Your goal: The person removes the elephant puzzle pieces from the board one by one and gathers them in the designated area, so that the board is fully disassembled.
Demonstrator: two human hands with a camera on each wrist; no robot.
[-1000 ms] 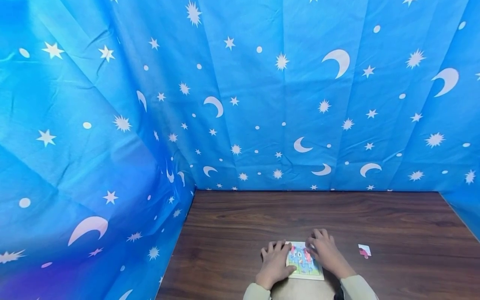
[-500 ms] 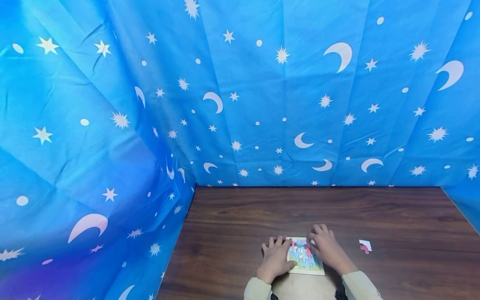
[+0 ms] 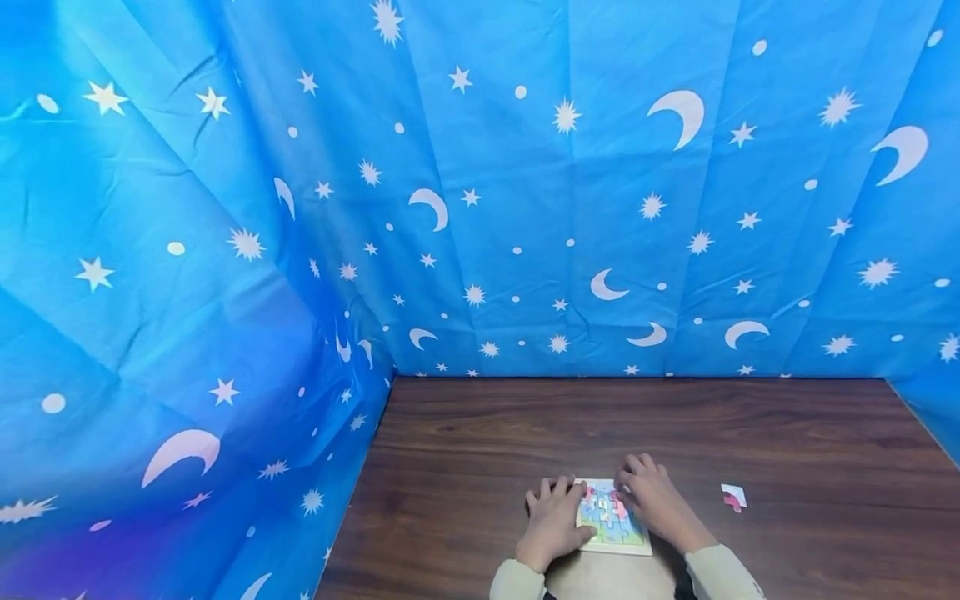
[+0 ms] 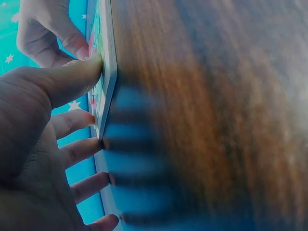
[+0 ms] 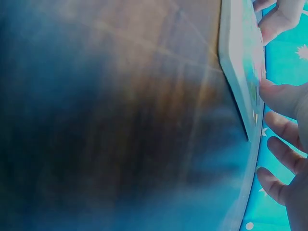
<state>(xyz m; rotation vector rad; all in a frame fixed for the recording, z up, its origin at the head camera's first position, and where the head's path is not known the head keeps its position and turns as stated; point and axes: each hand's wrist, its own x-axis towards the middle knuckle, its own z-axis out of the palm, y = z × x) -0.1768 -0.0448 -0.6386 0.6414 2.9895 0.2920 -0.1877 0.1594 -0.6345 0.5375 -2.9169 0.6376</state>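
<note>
A small square jigsaw puzzle (image 3: 609, 518) in a pale frame lies on the table near the person, its picture blue, pink and green. On its left side rests the left hand (image 3: 553, 525); in the left wrist view its thumb (image 4: 79, 77) presses the puzzle's face, the index fingertip is at the edge, and the other fingers spread down to the table. The right hand (image 3: 656, 500) is bent over the upper right corner, with its thumb (image 5: 284, 98) at the puzzle's face in the right wrist view. I cannot tell whether it pinches a piece.
To the right of the hands lies a loose pink and white puzzle piece (image 3: 733, 497) on the dark wooden table (image 3: 480, 442). Blue cloth (image 3: 510, 167) with white stars and moons hangs along the table's back and left sides.
The right hand shifts only slightly over the puzzle's upper right corner. The left hand stays on the left side, and the loose piece keeps its place. The head view tilts a little.
</note>
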